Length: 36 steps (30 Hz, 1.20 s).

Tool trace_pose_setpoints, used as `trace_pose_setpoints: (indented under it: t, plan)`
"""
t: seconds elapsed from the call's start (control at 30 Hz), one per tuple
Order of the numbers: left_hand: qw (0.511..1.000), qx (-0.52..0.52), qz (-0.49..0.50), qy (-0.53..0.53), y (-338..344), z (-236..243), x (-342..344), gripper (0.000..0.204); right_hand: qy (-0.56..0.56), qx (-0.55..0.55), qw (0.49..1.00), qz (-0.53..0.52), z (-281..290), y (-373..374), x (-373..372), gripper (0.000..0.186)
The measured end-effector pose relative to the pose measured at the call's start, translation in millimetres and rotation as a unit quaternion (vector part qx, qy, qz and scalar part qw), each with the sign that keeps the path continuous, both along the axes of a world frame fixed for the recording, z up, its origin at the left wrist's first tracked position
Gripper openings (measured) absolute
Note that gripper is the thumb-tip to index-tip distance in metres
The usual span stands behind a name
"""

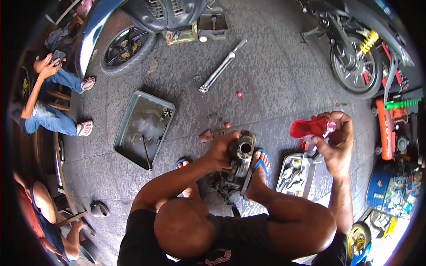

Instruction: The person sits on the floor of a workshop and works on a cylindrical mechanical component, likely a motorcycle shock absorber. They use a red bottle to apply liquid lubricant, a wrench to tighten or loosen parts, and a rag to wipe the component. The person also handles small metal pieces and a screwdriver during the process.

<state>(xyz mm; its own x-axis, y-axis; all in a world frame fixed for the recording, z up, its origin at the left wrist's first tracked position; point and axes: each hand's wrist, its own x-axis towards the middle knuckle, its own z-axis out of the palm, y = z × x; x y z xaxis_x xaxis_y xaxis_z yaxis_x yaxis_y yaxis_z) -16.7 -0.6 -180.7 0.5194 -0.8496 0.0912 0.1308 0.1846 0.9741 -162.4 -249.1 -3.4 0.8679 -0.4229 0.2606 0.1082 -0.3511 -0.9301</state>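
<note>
Location type: motorcycle repair workshop. Indicators: motorcycle [353,64] standing beyond the right fingers [341,116]; tray of metal hardware [310,177] below them; shallow parts tray [137,117] left of the left fingers [222,146].

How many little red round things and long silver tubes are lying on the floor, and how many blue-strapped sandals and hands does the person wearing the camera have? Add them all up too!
Little red round things: 2
Long silver tube: 1
Blue-strapped sandals: 2
Hands, left hand and right hand: 2
Total: 7
</note>
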Motion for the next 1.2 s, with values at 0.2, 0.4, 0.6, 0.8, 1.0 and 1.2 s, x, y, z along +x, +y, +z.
trace_pose_setpoints:
  t: [0.2, 0.4, 0.6, 0.8, 1.0, 1.2]
  plan:
    - [0.981, 0.006, 0.061, -0.182, -1, 14, -4, 0.035, 0.007, 0.027, 0.993, 0.118, 30, 34, 31, 0.078]
    - [0.978, -0.04, 0.047, -0.202, 9, 8, -10, 0.036, 0.078, -0.123, 0.967, 0.207, 45, 51, 23, 0.071]
    - [0.976, -0.103, 0.025, -0.19, 19, 10, -15, 0.037, 0.062, -0.167, 0.957, 0.23, 46, 61, 13, 0.064]
    - [0.975, -0.075, 0.024, -0.207, 20, 9, -16, 0.037, 0.063, -0.222, 0.938, 0.26, 57, 74, 19, 0.057]
    - [0.978, -0.042, 0.014, -0.202, 15, 14, -16, 0.038, 0.064, -0.268, 0.925, 0.264, 61, 75, 17, 0.061]
    - [0.978, -0.015, 0.022, -0.205, 7, 16, -17, 0.043, 0.08, -0.296, 0.918, 0.251, 68, 73, 17, 0.055]
